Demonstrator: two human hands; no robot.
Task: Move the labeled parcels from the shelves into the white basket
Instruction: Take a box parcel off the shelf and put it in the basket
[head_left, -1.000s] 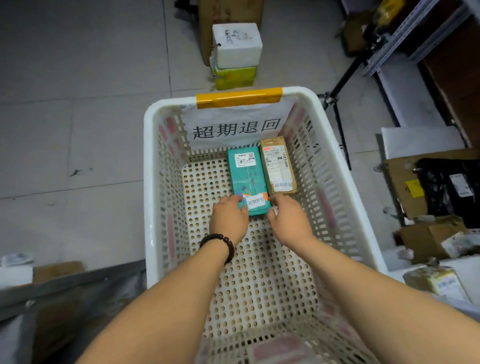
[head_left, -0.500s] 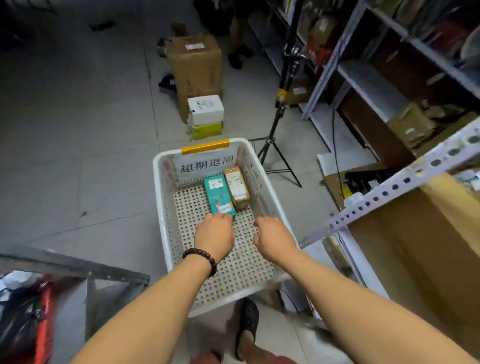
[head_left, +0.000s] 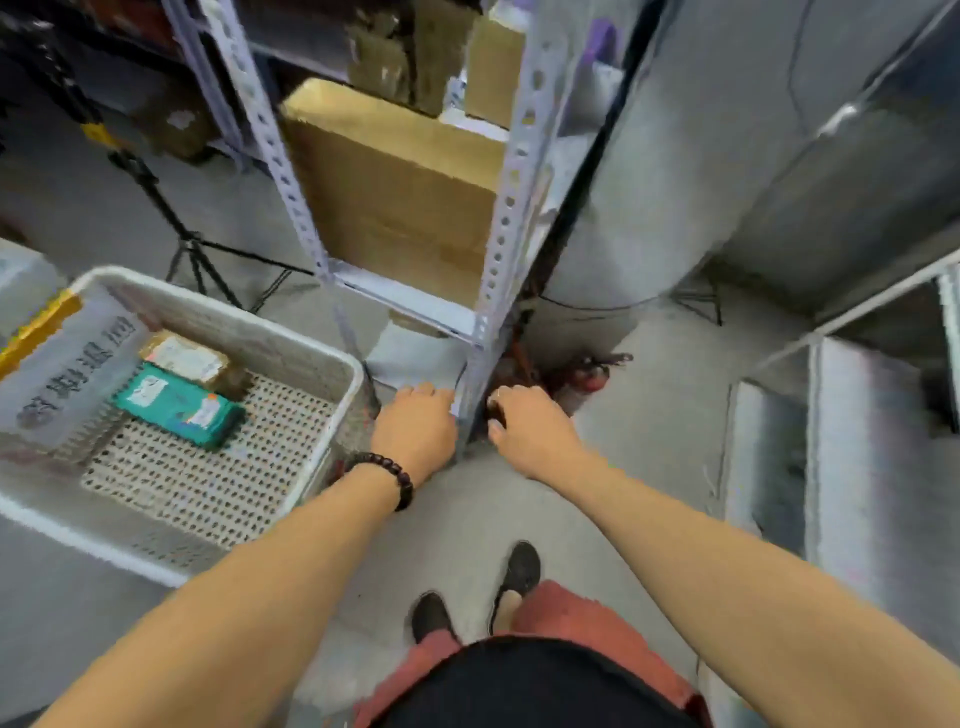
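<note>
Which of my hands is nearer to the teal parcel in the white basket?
Left. The left hand is just outside the white basket's rim, to the right of the teal parcel. The right hand is farther right, past the shelf upright.

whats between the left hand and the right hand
In the head view, the foot of the shelf's perforated metal upright stands between the left hand and the right hand.

1. Your white basket (head_left: 340, 366) sits upright on the floor at 9 o'clock.
2. A teal parcel (head_left: 176, 406) lies flat in it, labels up.
3. A brown parcel (head_left: 188, 359) lies flat just beside it, at 12 o'clock from it.
</note>
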